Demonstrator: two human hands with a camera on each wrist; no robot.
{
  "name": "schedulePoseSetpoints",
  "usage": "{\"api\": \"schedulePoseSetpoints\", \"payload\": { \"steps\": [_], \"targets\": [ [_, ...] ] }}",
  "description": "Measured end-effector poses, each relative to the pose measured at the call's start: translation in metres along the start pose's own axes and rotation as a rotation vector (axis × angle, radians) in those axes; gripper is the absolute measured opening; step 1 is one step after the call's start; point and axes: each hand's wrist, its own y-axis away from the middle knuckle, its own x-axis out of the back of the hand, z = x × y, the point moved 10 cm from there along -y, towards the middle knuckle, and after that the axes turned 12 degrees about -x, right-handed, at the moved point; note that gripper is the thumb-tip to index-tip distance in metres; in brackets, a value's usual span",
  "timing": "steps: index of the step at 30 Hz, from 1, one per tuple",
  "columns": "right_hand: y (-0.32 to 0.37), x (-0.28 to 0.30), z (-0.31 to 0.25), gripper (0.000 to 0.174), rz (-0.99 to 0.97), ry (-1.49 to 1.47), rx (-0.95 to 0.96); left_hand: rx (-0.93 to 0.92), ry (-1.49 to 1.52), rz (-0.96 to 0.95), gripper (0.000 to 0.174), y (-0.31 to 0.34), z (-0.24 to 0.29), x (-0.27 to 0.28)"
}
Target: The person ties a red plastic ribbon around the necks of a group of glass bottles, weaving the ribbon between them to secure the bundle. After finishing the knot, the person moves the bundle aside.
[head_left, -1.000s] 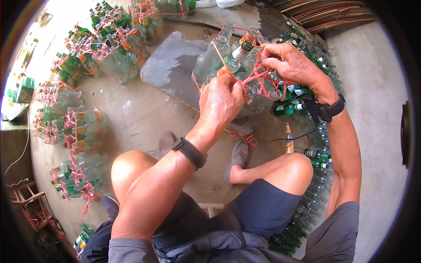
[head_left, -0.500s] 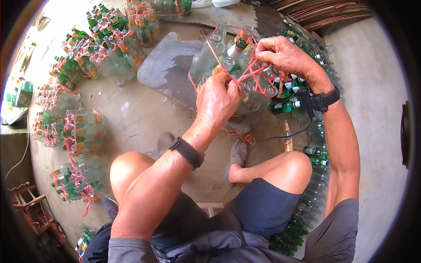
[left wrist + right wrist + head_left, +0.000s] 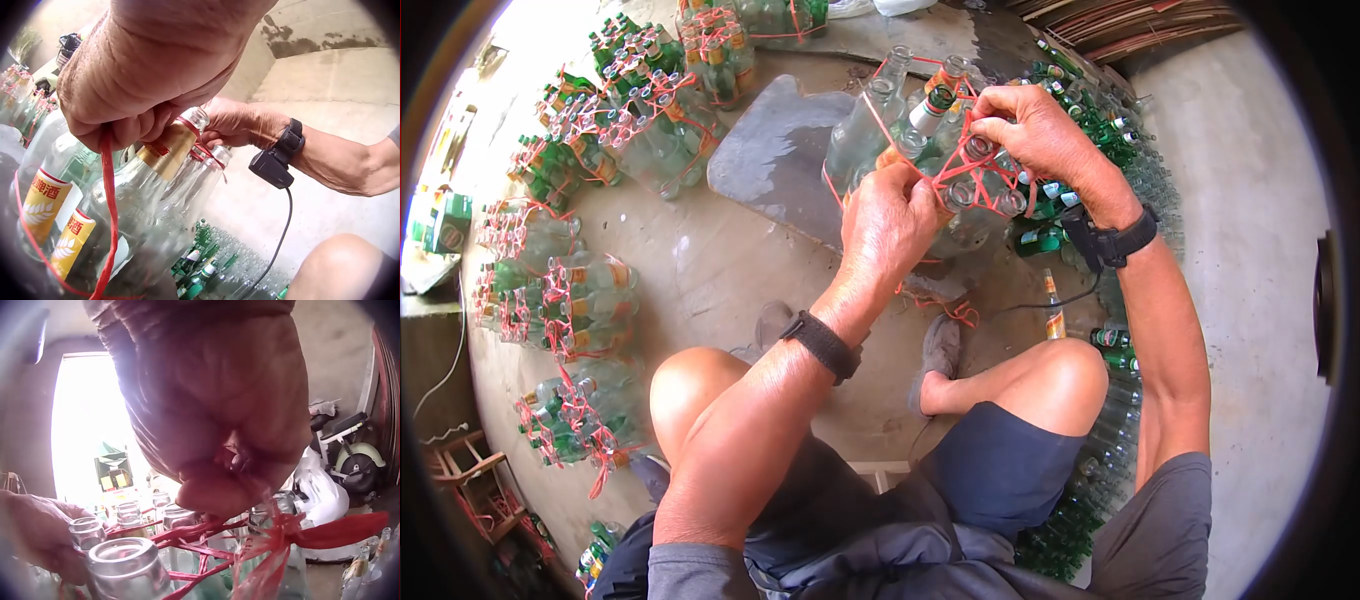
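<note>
A bundle of upright glass bottles (image 3: 852, 145), mostly clear with one green neck, stands in front of the person, laced with red plastic twine (image 3: 884, 122). The left hand (image 3: 887, 222) is curled at the near side of the bundle by the necks. From its fist a strand of red twine (image 3: 109, 212) runs down past yellow-labelled bottles in the left wrist view. The right hand (image 3: 1040, 135) pinches twine above the right-hand necks, thumb against fingers. Below it, in the right wrist view, twine crosses between bottle mouths (image 3: 128, 553), with a frayed red knot (image 3: 281, 531) close by.
Under the bundle lies a grey slab (image 3: 765, 160). More tied bottle bundles (image 3: 590, 295) line the left side. Many loose green bottles (image 3: 1040, 240) lie stacked along the right. One labelled bottle (image 3: 1054, 310) stands by the right knee. A cable (image 3: 284, 231) hangs from the right wrist.
The right hand has moved slightly left and down over the bundle, still pinching twine. The left hand keeps its grip at the near side. The whole view has shifted a little.
</note>
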Motion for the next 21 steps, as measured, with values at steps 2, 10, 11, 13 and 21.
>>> {"api": "schedulePoseSetpoints", "payload": {
  "steps": [2, 10, 11, 13, 21],
  "targets": [
    [0.003, 0.001, -0.004, 0.013, 0.056, 0.050, -0.005, -0.005, 0.012, -0.002, 0.030, 0.001, 0.000, 0.001],
    [0.008, 0.001, -0.025, 0.014, 0.039, 0.201, 0.130, 0.067, -0.089, -0.014, 0.029, 0.004, -0.007, 0.016],
    [0.008, 0.002, -0.027, 0.014, 0.038, 0.201, 0.130, 0.068, -0.090, -0.014, 0.029, 0.005, -0.006, 0.018],
    [0.006, 0.001, -0.029, 0.013, 0.032, 0.219, 0.129, 0.097, -0.090, -0.037, 0.029, 0.009, -0.004, 0.021],
    [0.010, 0.001, -0.032, 0.013, 0.047, 0.253, 0.186, 0.043, -0.079, -0.087, 0.026, 0.010, -0.010, 0.036]
  ]
}}
